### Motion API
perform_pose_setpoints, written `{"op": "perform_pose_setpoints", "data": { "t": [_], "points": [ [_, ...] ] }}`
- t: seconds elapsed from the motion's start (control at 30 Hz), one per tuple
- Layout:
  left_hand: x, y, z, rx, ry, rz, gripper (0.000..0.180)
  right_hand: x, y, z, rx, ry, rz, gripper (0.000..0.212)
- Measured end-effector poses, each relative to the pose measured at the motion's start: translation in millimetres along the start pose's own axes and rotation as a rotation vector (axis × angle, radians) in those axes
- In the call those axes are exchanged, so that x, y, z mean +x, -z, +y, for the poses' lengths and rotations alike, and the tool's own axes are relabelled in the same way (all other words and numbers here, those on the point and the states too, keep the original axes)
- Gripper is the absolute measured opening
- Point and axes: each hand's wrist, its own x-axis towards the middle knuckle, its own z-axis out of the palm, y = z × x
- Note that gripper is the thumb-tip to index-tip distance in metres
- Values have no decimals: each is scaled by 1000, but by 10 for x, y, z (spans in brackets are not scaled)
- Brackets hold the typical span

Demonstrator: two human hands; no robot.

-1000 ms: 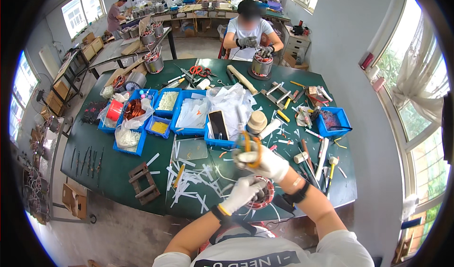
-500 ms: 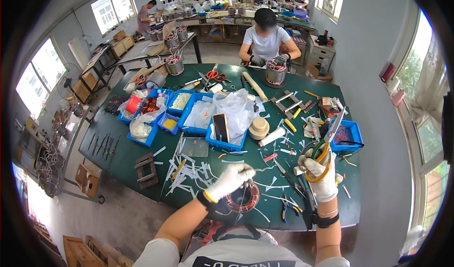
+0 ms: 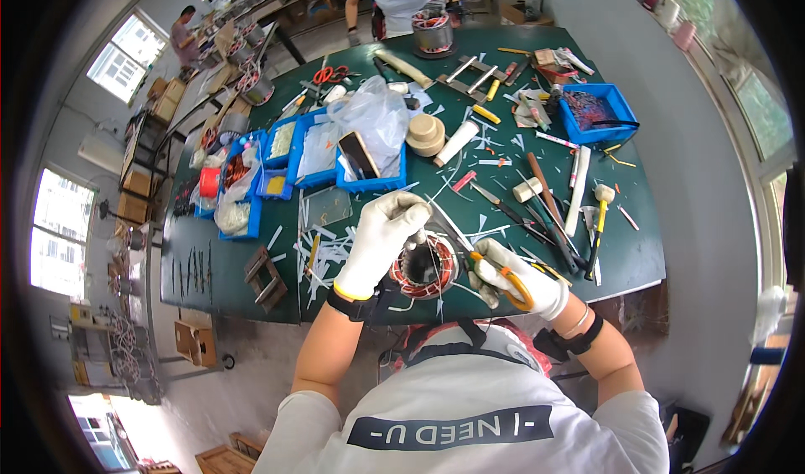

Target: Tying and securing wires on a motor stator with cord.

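In front of me stands a round motor stator (image 3: 397, 283) with red-brown copper windings around its open centre. My left hand (image 3: 379, 243), in a white glove, is closed just above its left side, fingertips pinched on a thin cord (image 3: 438, 294) that runs across the stator. To the right, my gloved right hand (image 3: 537, 291) grips scissors (image 3: 521, 291) by their orange-yellow handles. Their long blades point up and left, over the stator's far right edge, close to my left fingertips. Whether the blades touch the cord I cannot tell.
White paper strips (image 3: 335, 247) litter the green table (image 3: 377, 306). Blue bins (image 3: 394, 182) stand beyond, one with a phone on top. At right lie a mallet (image 3: 602, 214), a wooden stick (image 3: 547, 189) and knives. Across the table a person (image 3: 398, 0) is beside another stator (image 3: 433, 33).
The scissors came down and left from the raised right hand to the stator. My left hand shifted slightly left. My view tilted downward, and the person opposite lowered one hand.
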Motion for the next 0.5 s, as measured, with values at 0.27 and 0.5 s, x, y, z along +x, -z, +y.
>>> {"op": "perform_pose_setpoints", "data": {
  "t": [0.27,0.5],
  "points": [
    [167,-276,-126,-312,-179,-170,16,-148,-95,-65,228,25,28,39],
    [598,-626,-333,-155,-259,-259,21,-355,58,-26,372,-107,307,48]
  ]
}}
